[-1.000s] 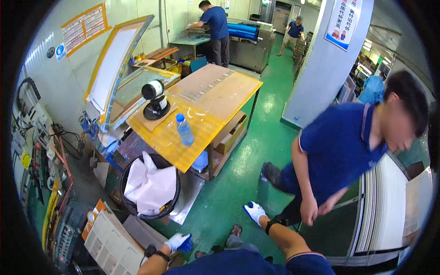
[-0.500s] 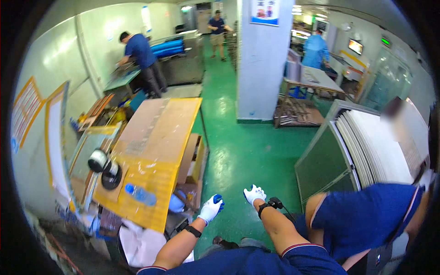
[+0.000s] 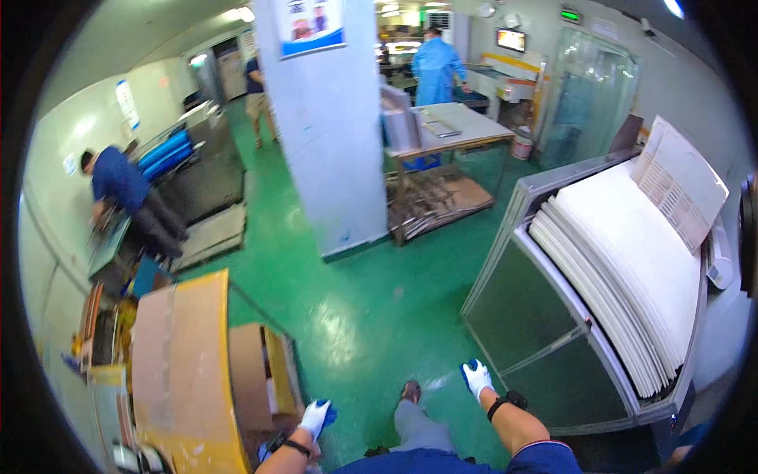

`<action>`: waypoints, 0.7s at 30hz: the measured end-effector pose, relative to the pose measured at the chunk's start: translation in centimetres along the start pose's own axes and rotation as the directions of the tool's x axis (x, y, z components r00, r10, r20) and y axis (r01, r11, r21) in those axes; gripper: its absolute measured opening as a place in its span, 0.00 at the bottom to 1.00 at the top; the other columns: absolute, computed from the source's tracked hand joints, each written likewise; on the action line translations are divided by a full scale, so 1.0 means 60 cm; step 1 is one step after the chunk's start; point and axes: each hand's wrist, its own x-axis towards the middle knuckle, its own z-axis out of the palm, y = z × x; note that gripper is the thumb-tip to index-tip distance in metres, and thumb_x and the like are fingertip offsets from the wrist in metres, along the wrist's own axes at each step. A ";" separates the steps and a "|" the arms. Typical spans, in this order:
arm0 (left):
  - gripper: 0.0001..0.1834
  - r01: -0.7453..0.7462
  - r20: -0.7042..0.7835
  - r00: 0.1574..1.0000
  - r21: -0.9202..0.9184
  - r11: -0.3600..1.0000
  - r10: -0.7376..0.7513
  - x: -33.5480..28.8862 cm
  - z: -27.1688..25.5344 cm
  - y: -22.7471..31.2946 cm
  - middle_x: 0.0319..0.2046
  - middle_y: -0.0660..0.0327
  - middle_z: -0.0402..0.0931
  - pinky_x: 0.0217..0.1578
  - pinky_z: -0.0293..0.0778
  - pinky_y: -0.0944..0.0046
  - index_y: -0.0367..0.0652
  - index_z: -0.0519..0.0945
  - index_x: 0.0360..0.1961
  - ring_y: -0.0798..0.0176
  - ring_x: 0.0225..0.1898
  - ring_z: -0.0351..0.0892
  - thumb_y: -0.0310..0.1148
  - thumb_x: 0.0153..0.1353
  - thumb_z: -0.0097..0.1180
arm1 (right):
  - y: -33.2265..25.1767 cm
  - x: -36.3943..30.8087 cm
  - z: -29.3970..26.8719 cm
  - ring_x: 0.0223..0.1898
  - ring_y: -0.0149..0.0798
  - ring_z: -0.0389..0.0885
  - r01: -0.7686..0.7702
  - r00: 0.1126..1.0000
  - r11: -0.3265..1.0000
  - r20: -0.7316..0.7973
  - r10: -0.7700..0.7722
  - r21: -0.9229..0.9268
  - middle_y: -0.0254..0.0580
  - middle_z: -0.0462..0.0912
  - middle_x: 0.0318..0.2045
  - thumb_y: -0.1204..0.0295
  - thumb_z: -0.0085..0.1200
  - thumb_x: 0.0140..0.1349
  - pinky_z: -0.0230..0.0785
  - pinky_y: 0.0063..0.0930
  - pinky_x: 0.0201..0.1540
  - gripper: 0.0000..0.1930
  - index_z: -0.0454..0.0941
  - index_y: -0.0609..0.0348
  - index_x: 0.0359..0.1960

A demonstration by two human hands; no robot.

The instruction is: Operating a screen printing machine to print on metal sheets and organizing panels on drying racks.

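My left hand [image 3: 317, 419], in a white glove with blue fingertips and palm, hangs low beside the open side of the workbench [image 3: 207, 379]. Its fingers are loosely bent and I see nothing in it. To the right, my right hand [image 3: 476, 378] wears the same kind of glove, loosely open and without anything held. It is nearest to the dark-panelled rack [image 3: 545, 284] and appears apart from it. White sheets [image 3: 624, 253] lie stacked at a slant in that rack. Both wrists carry black straps.
Green floor [image 3: 332, 316] stretches ahead to a pale pillar [image 3: 328, 142]. Behind the pillar stands a table [image 3: 466, 130] with a low shelf, near a person in a blue gown [image 3: 437, 67]. Another person [image 3: 126, 186] bends over a bench at left. A cardboard box [image 3: 257, 371] sits under my workbench.
My view has turned right and moved forward. The workbench has shifted down-left, and the rack shows fully. The person close at my right is mostly out of view. Both hands appear lower.
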 end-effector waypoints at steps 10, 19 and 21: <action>0.15 0.006 0.236 0.972 0.036 0.999 -0.014 0.364 0.235 0.448 0.42 0.47 0.81 0.40 0.80 0.52 0.41 0.73 0.49 0.48 0.39 0.83 0.39 0.69 0.49 | -0.474 0.251 -0.434 0.60 0.54 0.69 0.747 0.569 0.661 -0.580 -0.583 0.068 0.53 0.73 0.56 0.66 0.60 0.58 0.58 0.40 0.65 0.27 0.70 0.61 0.59; 0.13 -0.151 0.597 0.801 0.279 0.948 -0.048 0.728 0.699 0.845 0.37 0.54 0.82 0.35 0.80 0.62 0.39 0.77 0.47 0.59 0.35 0.84 0.36 0.68 0.52 | -0.528 0.480 -0.708 0.59 0.57 0.69 0.296 0.606 0.892 -0.654 -0.452 -0.342 0.57 0.72 0.57 0.66 0.61 0.54 0.61 0.43 0.63 0.29 0.70 0.60 0.59; 0.15 -0.256 0.698 0.708 0.394 0.882 -0.106 0.756 0.811 0.920 0.35 0.57 0.82 0.34 0.79 0.65 0.38 0.76 0.48 0.64 0.32 0.83 0.38 0.67 0.53 | -0.541 0.509 -0.735 0.59 0.57 0.69 0.147 0.725 0.936 -0.609 -0.322 -0.320 0.56 0.73 0.56 0.64 0.61 0.55 0.61 0.44 0.63 0.29 0.70 0.59 0.59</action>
